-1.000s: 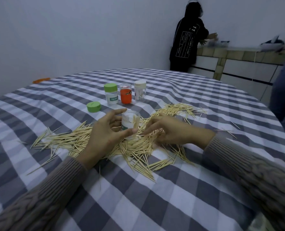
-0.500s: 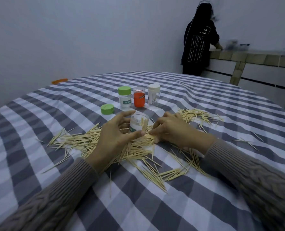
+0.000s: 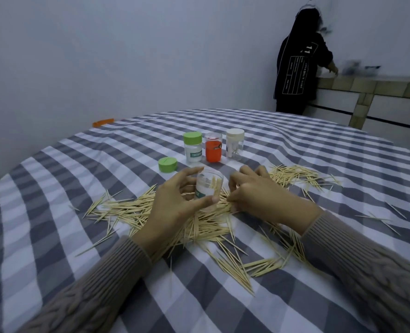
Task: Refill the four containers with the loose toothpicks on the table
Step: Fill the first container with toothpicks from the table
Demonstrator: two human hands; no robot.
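Item: open clear container point(image 3: 208, 188), few toothpicks inside, in left hand point(image 3: 175, 207) grip at table point(image 3: 55, 212) centre; right hand point(image 3: 259, 195) pinching loose toothpicks point(image 3: 199, 227) at its 3 o'clock; risk: tilted container spilling, or picks snagging its rim.

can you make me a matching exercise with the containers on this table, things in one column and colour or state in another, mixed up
Things:
1. container in the left hand
2. middle container of the back row
3. right container of the back row
4. loose lid on the cloth

Colour or state:
A. white cap on
B. green, off its container
C. orange
D. clear, open, a few toothpicks inside

Pairs: 1-D, 2-C, 3-A, 4-B
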